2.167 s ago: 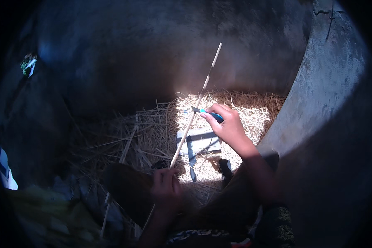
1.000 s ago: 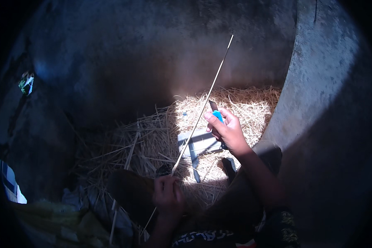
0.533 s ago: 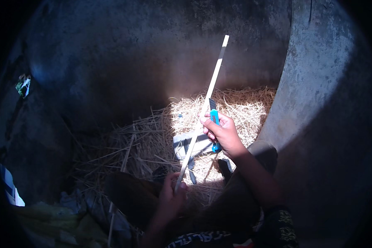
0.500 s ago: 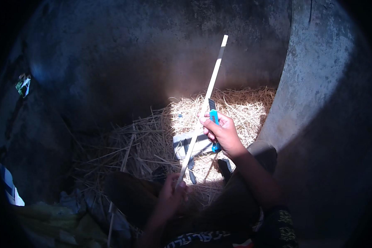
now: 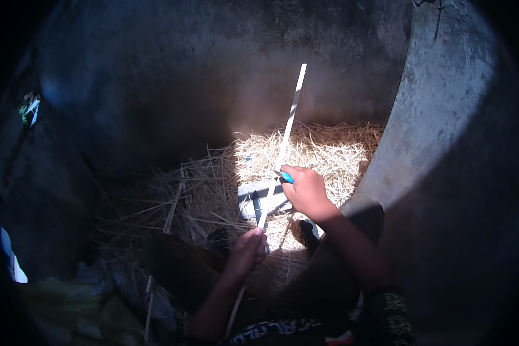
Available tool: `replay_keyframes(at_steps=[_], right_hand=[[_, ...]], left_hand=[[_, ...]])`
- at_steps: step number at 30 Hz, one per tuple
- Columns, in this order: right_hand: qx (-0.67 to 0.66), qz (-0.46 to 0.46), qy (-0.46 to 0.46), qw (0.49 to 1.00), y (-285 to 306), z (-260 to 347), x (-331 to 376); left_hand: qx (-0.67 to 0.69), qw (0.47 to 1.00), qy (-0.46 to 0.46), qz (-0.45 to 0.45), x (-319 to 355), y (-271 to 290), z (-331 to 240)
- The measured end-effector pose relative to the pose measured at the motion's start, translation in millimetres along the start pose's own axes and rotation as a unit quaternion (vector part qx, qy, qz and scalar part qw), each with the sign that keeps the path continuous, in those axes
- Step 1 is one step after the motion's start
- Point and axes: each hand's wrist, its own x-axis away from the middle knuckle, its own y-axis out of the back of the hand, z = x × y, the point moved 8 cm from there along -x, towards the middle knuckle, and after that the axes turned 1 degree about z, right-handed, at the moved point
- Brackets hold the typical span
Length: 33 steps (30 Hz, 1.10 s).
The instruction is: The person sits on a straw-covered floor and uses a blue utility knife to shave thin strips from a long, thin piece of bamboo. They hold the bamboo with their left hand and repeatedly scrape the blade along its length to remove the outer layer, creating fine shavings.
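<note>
My left hand (image 5: pixel 247 251) is closed round a long, pale, flat strip (image 5: pixel 292 118) that looks like split bamboo. The strip slants up and away to the right, and its lower end runs below the hand toward my lap. My right hand (image 5: pixel 307 189) grips a blue utility knife (image 5: pixel 285 177), whose body is mostly hidden in the fist. The knife's tip points left and meets the strip, or lies just over it, above the middle of its visible length. Beneath the strip, a grey rectangular block (image 5: pixel 275 199) lies on the shavings.
Loose straw-like shavings (image 5: pixel 340 153) cover the ground in front of me, brightly sunlit at the middle. A curved concrete wall (image 5: pixel 438 121) rises on the right and continues round the back. Yellowish cloth (image 5: pixel 69 311) lies at lower left. My bent legs (image 5: pixel 184 265) flank the block.
The right hand has turned over, so the knife has gone from upright to pointing left at the strip. My left hand has moved up the strip, and the strip's top end sits lower.
</note>
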Motion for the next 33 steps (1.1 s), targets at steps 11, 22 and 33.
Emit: replay_keyframes(at_steps=[11,22,33], right_hand=[[0.137,-0.14,0.268,0.943,-9,27,-29],[0.384,-0.116,-0.118,0.908,62,-79,-154],[0.232,-0.161,-0.169,0.944,79,-72,-119]], left_hand=[[-0.018,0.992,-0.109,-0.068,21,1,6],[-0.21,0.962,-0.137,-0.11,38,-5,20],[0.043,0.999,-0.025,0.014,23,4,55]])
